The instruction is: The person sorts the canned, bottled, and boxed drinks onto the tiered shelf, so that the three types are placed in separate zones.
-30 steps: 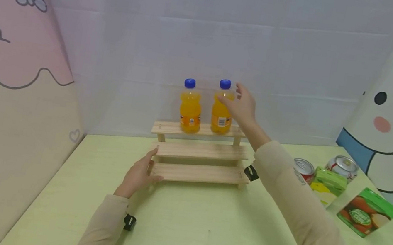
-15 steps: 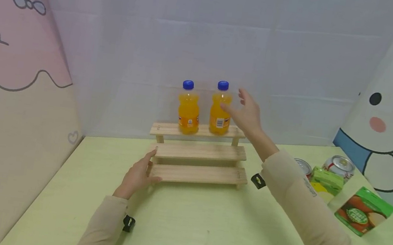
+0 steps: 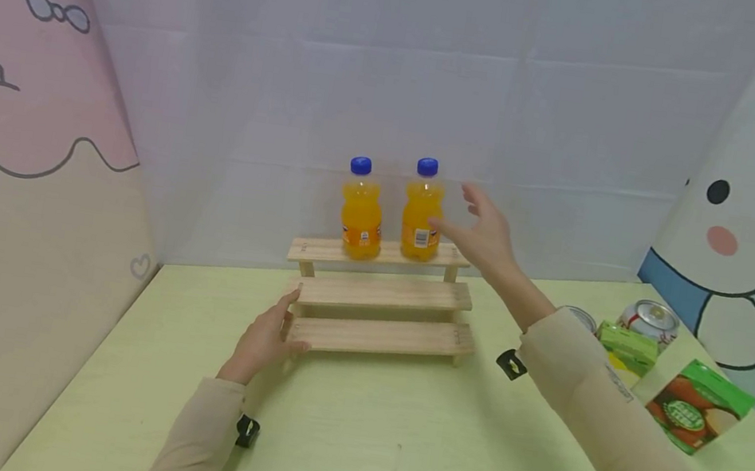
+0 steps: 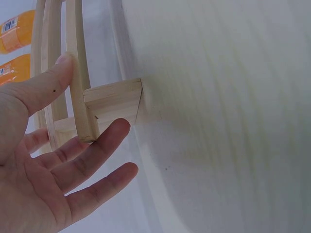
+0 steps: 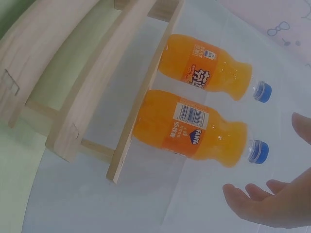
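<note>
Two orange soda bottles with blue caps, the left bottle (image 3: 361, 217) and the right bottle (image 3: 421, 217), stand upright on the top step of a three-step wooden rack (image 3: 384, 293). My right hand (image 3: 486, 239) is just right of the right bottle, its thumb and fingers spread apart and holding nothing. In the right wrist view a gap separates the fingers (image 5: 272, 204) from that bottle. My left hand (image 3: 261, 340) is at the rack's left end. There the thumb (image 4: 53, 80) rests on the front plank, while the outstretched fingers lie along the plank ends.
On the right of the pale table (image 3: 334, 439) stand a green-topped carton (image 3: 699, 409), a light green carton (image 3: 628, 350) and a can (image 3: 651, 321). Another can (image 3: 583, 319) is partly hidden by the right sleeve. A white sheet (image 3: 338, 101) hangs behind the rack.
My right hand has drawn back from the right bottle, moving right and slightly down. Both bottles stay on the top step. My left hand keeps its place at the rack.
</note>
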Demonstrator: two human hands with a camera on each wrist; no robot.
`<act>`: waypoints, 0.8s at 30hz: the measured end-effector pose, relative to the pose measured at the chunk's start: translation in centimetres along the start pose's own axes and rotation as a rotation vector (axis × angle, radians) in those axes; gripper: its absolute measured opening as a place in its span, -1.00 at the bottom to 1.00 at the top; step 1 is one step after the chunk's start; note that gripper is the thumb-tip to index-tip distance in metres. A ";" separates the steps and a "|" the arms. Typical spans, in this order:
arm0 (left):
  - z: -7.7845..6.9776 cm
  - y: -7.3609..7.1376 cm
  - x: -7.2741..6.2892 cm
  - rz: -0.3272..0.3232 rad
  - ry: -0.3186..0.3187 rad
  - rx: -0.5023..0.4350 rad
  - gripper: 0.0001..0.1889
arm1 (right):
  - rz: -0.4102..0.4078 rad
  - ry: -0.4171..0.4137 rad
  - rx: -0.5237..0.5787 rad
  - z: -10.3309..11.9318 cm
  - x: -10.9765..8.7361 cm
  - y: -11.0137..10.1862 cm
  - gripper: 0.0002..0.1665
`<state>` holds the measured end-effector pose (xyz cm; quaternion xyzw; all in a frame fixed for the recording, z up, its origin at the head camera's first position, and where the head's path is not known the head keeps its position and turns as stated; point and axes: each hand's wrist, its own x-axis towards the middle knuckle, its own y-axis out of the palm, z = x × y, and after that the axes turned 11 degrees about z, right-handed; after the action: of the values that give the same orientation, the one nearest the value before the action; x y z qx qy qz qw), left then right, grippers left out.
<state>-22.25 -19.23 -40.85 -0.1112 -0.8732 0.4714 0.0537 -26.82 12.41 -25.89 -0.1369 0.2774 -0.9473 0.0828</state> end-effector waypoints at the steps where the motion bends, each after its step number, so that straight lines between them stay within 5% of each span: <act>1: 0.0 0.0 0.0 0.004 -0.004 -0.003 -0.03 | 0.002 -0.003 0.001 -0.1 -0.2 -0.1 -0.07; 24: -0.1 -0.2 0.0 0.011 -0.001 0.002 -0.03 | 0.054 -0.056 -0.020 -2.2 -3.6 -1.4 -0.12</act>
<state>-22.21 -19.21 -40.63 -0.1157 -0.8722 0.4726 0.0507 -24.22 15.50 -27.65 -0.1566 0.2880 -0.9378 0.1145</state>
